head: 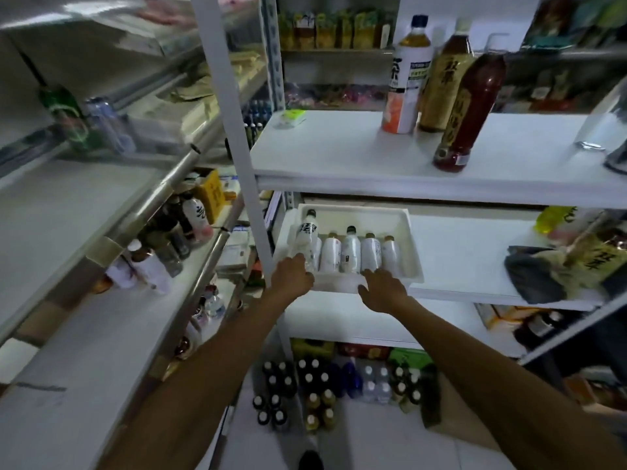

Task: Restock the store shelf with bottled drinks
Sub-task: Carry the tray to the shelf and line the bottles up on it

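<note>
White shelf unit (339, 150); the white tray (373, 212) on its middle board serves as reference for all positions. Below the tray, on the floor, stand the floor bottles (298, 391), dark-capped and light-capped, apparently stock not yet shelved. Above the tray and to its right stand three tall bottles (441, 83). Inside the tray, a row of bottles (351, 251) lies side by side, caps toward the tray's back wall; the back half of the tray is bare. At the tray's left end, the left hand (293, 273) grips the black-capped bottle (307, 239) by its lower end. The right hand (383, 288) rests at the tray's front rim, fingers extended, holding nothing. Judged stage: tray partly filled, one bottle being seated, much floor stock left.
</note>
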The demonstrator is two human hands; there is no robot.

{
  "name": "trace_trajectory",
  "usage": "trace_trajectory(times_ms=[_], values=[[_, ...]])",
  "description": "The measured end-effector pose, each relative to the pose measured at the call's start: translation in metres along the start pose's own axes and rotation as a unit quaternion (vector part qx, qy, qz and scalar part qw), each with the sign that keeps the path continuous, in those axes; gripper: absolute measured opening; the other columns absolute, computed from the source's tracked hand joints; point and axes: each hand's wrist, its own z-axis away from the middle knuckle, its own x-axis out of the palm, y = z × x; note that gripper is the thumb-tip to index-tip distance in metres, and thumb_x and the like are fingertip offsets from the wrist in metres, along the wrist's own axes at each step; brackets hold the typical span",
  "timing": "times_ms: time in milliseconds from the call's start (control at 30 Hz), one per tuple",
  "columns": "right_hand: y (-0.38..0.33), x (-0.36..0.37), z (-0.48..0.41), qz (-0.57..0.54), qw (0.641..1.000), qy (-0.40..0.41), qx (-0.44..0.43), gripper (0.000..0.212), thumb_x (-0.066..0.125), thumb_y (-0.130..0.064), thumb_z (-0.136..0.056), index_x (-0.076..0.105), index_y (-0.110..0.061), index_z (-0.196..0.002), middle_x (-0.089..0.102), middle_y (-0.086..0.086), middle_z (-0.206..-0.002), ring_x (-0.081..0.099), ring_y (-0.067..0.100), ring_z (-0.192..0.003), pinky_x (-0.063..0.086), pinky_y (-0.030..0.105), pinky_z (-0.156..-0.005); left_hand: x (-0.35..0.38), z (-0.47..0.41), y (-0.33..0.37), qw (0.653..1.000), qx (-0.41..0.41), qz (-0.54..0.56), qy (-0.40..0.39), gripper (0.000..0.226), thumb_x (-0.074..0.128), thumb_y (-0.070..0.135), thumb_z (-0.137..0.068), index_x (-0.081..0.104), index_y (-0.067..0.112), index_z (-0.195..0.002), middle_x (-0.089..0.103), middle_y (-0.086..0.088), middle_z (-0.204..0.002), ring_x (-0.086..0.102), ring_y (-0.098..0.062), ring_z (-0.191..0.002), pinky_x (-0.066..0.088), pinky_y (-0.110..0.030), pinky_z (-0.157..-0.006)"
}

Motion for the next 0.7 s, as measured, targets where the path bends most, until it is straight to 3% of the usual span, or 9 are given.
trace_trajectory(times_ms=[133, 300, 467, 567, 633, 700], values=[[0.005, 0.002, -0.031, -0.063, 0.996, 0.035, 0.045, 0.043, 0.045, -0.033, -0.098, 0.047, -0.009, -0.134, 0.054, 0.017, -0.129, 0.051, 0.033, -0.119, 0.044, 0.039, -0.095, 0.003, -0.050, 0.002, 1.000, -0.007, 0.006, 0.004, 0.051, 0.050, 0.021, -0.093, 0.039, 0.010, -0.141, 0.048, -0.017, -0.134, 0.048, -0.035, -0.122, 0.045, -0.040, -0.097], [0.000, 0.003, -0.081, -0.183, 0.974, 0.099, 0.087, 0.035, 0.057, -0.015, -0.093, 0.055, 0.004, -0.122, 0.063, 0.023, -0.118, 0.059, 0.037, -0.111, 0.045, 0.038, -0.092, 0.026, -0.105, -0.008, 1.000, 0.007, -0.002, -0.028, 0.048, 0.050, 0.022, -0.093, 0.036, 0.004, -0.135, 0.054, -0.026, -0.123, 0.053, -0.042, -0.113, 0.047, -0.044, -0.092], [-0.005, 0.016, -0.135, -0.254, 0.954, 0.008, 0.158, 0.042, 0.058, -0.024, -0.093, 0.049, 0.000, -0.126, 0.059, 0.020, -0.121, 0.058, 0.037, -0.112, 0.048, 0.046, -0.097, 0.033, -0.131, -0.007, 0.997, -0.018, -0.068, -0.022, 0.050, 0.050, 0.032, -0.095, 0.036, 0.005, -0.135, 0.057, -0.022, -0.125, 0.055, -0.039, -0.114, 0.047, -0.040, -0.088], [-0.002, 0.030, -0.161, -0.289, 0.938, -0.016, 0.189, 0.048, 0.059, -0.030, -0.093, 0.045, 0.002, -0.126, 0.059, 0.019, -0.118, 0.061, 0.037, -0.109, 0.051, 0.048, -0.093, 0.042, -0.142, -0.006, 0.996, -0.045, -0.054, -0.059, 0.077, 0.051, 0.042, -0.096, 0.012, 0.003, -0.150, 0.045, -0.025, -0.140, 0.051, -0.038, -0.123, 0.043, -0.043, -0.098], [0.001, 0.035, -0.176, -0.290, 0.932, -0.002, 0.215, 0.054, 0.061, -0.034, -0.092, 0.044, 0.003, -0.128, 0.061, 0.019, -0.119, 0.062, 0.037, -0.107, 0.052, 0.045, -0.091, 0.057, -0.152, -0.009, 0.993, -0.071, -0.025, -0.086, 0.103, 0.055, 0.053, -0.091, -0.011, -0.002, -0.150, 0.036, -0.027, -0.147, 0.048, -0.039, -0.127, 0.041, -0.045, -0.105], [0.001, 0.035, -0.175, -0.294, 0.927, 0.007, 0.232, 0.051, 0.063, -0.034, -0.091, 0.048, 0.001, -0.125, 0.063, 0.018, -0.116, 0.063, 0.034, -0.104, 0.054, 0.041, -0.088, 0.070, -0.151, -0.009, 0.993, -0.083, -0.029, -0.085, 0.118, 0.058, 0.063, -0.084, -0.018, -0.001, -0.148, 0.034, -0.028, -0.147, 0.047, -0.040, -0.127, 0.040, -0.048, -0.106]])
